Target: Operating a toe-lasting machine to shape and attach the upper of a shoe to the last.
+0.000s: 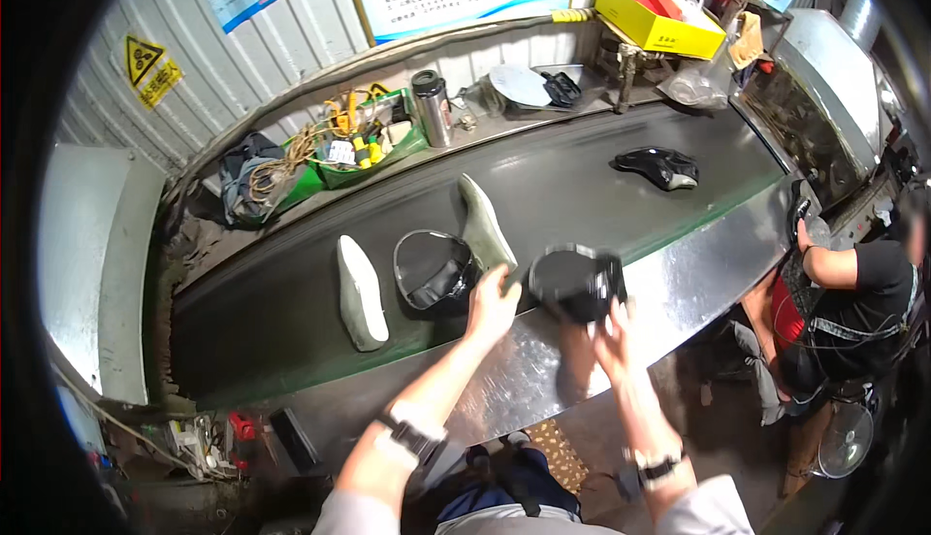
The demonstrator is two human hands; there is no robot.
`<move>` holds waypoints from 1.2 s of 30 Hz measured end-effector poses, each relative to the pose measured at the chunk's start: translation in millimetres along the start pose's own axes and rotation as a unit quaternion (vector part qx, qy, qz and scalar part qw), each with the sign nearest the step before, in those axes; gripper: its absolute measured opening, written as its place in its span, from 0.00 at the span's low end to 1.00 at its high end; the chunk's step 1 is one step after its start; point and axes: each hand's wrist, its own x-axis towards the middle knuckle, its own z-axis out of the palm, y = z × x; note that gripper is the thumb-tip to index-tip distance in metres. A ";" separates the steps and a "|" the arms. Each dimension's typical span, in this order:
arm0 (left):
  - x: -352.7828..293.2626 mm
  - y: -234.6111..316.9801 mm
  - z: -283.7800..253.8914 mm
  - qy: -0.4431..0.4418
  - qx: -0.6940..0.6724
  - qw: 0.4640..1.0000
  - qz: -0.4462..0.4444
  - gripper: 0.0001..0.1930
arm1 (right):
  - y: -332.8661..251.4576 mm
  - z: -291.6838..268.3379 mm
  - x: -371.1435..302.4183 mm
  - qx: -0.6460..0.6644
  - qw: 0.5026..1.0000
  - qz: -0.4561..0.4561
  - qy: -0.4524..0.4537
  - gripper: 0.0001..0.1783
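Note:
My left hand (492, 304) reaches over the metal ledge (698, 263) to the near end of a pale grey shoe last (482, 225) lying on the dark conveyor belt (291, 292), fingers touching it. My right hand (613, 333) holds a black shoe upper (577, 281) from below at the belt's edge. Another black shoe upper (433, 269) lies just left of my left hand. A second pale last (361, 292) lies further left on the belt.
A finished-looking black shoe (659, 166) rides the belt at the far right. Behind the belt stand a green bin of tools (364, 142), a steel flask (431, 108) and a yellow box (655, 26). Another person in black (863, 283) sits at right by a machine.

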 end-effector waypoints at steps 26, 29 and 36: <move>-141.1 12.8 -75.9 -0.103 0.298 0.827 0.465 0.18 | 8.6 -130.4 -195.4 0.136 0.987 0.050 0.072 0.23; -205.6 -5.4 -61.4 -0.135 0.282 0.764 0.565 0.14 | 13.2 -126.0 -191.0 0.092 0.990 0.055 0.088 0.25; -226.8 2.4 -31.1 -0.269 -0.034 0.935 0.226 0.05 | 7.7 -69.8 -214.9 -0.260 0.954 -0.112 0.096 0.19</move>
